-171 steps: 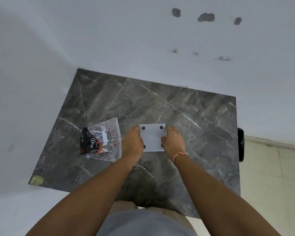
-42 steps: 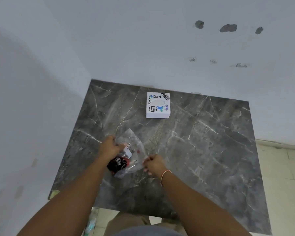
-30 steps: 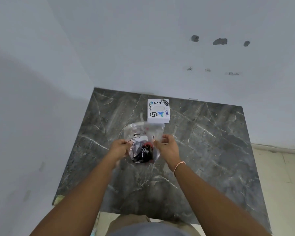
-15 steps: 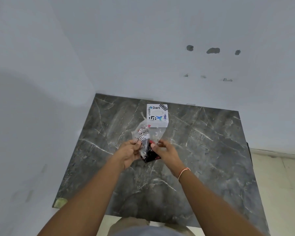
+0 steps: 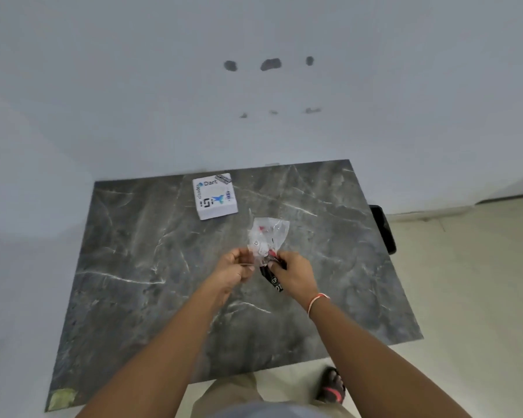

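Left hand (image 5: pixel 235 268): fingers curled, pinching the left lower edge of the clear plastic packet (image 5: pixel 267 236). Right hand (image 5: pixel 295 271): fingers curled, gripping the packet's lower right part. A black item (image 5: pixel 273 280) with white print hangs from that grip; whether it sits inside the film or outside it cannot be told.

The packet is held between both hands, lifted off the counter (image 5: pixel 151 267) over its middle, with the loose upper end flaring away from the person. Small white and red pieces show through the film, too blurred to identify.

A thin orange wristband (image 5: pixel 316 301) sits on the right wrist.

A white box (image 5: pixel 215 196) with printed logos, the word "Dart" among them, lies flat near the counter's far edge, apart from the packet and to its left. The counter is dark grey marble with pale veins. A yellowish patch (image 5: pixel 61 399) marks its near left corner. A black object (image 5: pixel 382 227) hangs at its right edge.

The counter's far edge stands against a pale wall (image 5: pixel 163 86) with dark marks. A foot in a sandal (image 5: pixel 332 386) stands on the light floor (image 5: pixel 465 282).
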